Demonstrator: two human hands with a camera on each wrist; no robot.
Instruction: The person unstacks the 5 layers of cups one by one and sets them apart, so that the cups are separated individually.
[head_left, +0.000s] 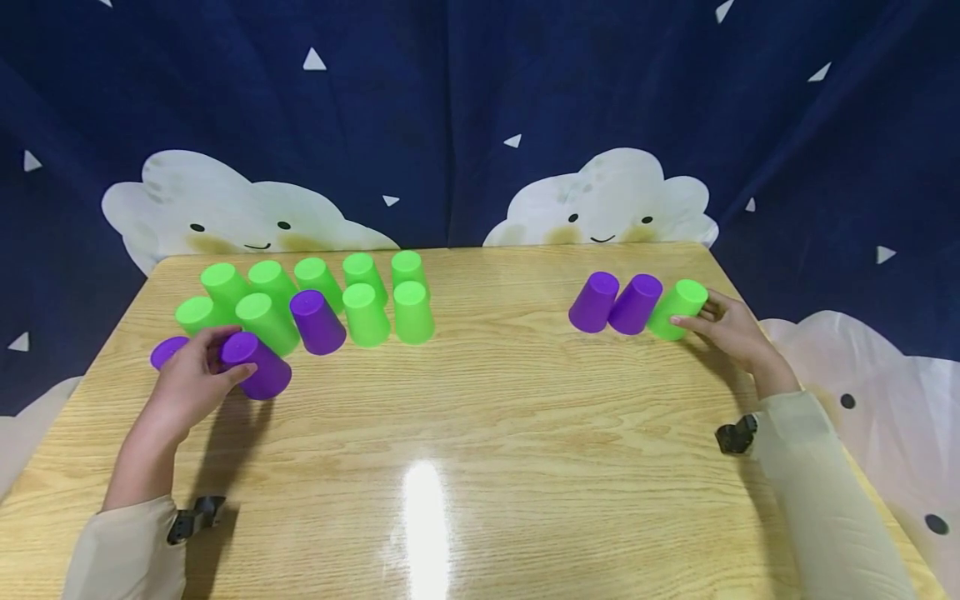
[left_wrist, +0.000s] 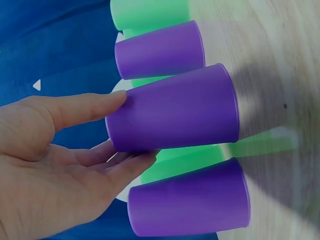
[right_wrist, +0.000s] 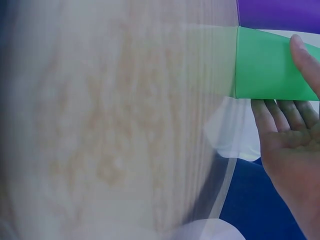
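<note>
My left hand [head_left: 189, 385] grips an upside-down purple cup [head_left: 264, 373] near its closed top, thumb on one side and fingers on the other. In the left wrist view, that purple cup [left_wrist: 175, 110] stands between two other purple ones. Partly behind the left hand is another purple cup [head_left: 167, 350]. At the far right, my right hand [head_left: 738, 335] holds a green cup [head_left: 670, 315] between thumb and fingers, its rim down by the tabletop. Right beside it stand two purple cups [head_left: 592, 304], leaning in view. In the right wrist view, the fingers touch the underside of the green cup [right_wrist: 267, 67].
Two rows of upturned green cups [head_left: 367, 317] stand at the back left, with one purple cup [head_left: 318, 325] among them. The wooden table [head_left: 495, 417] ends at a dark blue curtain [head_left: 450, 108] with cloud prints. A bright reflection lies near the front.
</note>
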